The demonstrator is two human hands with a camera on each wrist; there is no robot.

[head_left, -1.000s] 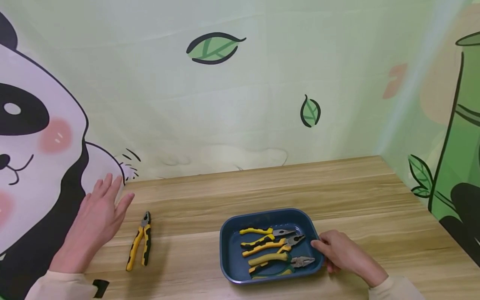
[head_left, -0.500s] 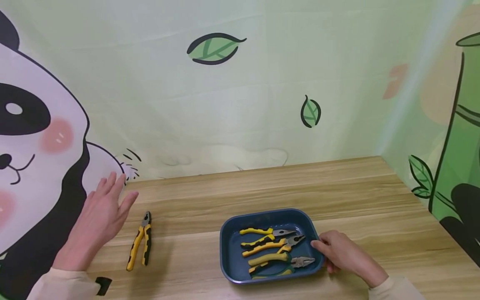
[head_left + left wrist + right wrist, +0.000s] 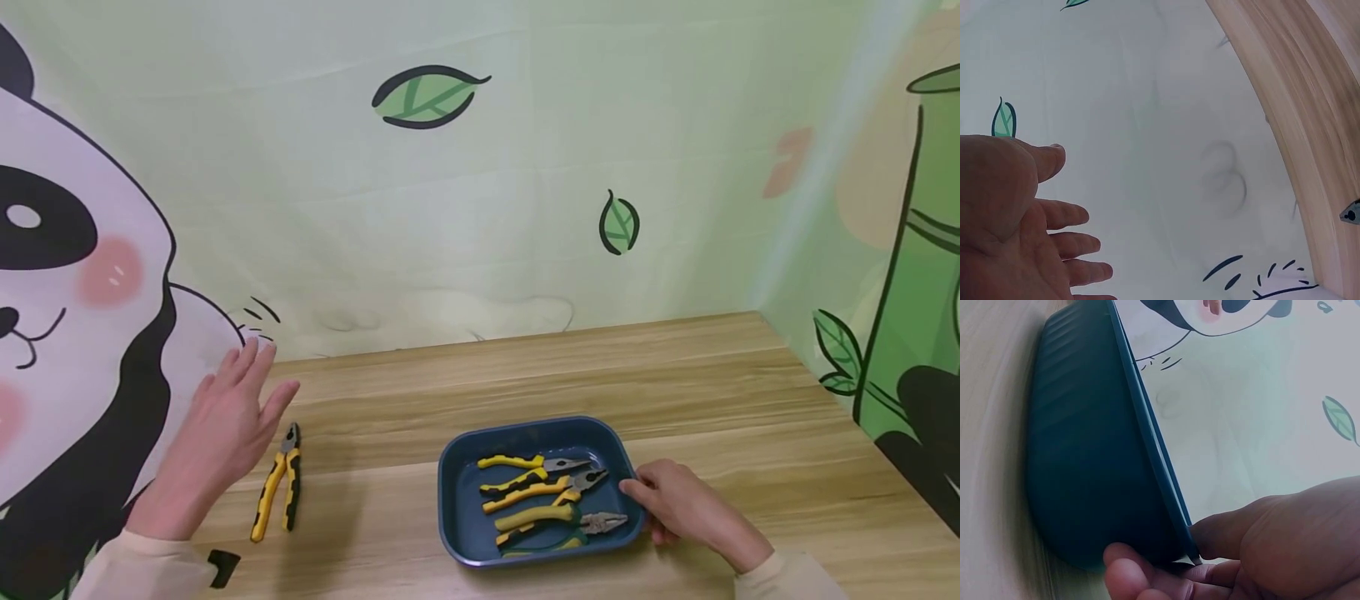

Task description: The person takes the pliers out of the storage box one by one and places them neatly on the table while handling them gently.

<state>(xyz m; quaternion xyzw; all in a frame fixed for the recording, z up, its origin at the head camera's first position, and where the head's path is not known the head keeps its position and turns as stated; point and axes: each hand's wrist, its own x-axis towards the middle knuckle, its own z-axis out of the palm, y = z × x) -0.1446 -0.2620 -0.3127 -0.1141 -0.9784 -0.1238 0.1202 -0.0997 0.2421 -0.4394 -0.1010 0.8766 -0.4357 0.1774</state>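
Observation:
My left hand (image 3: 225, 425) is raised with its fingers extended and holds nothing; the palm side shows in the left wrist view. Just right of it lies a pair of pliers (image 3: 272, 492) with yellow and black handles, its grey nose pointing away from me. A blue tray (image 3: 450, 517) stands on the table near the middle, with several pliers in it, among them a green-handled pair (image 3: 600, 523) and a thin-nosed pair (image 3: 566, 464). My right hand (image 3: 671, 500) pinches the tray's right rim, thumb on top, the other fingers below against the outer wall (image 3: 1097, 456).
The wood-grained table (image 3: 600, 375) runs back to a printed cloth backdrop (image 3: 337, 208) with leaves and a panda. A side cloth (image 3: 832, 250) rises along the table's right edge.
My left hand has moved a little to the right, closer to the loose pliers. The right hand, the tray and the pliers stay where they were.

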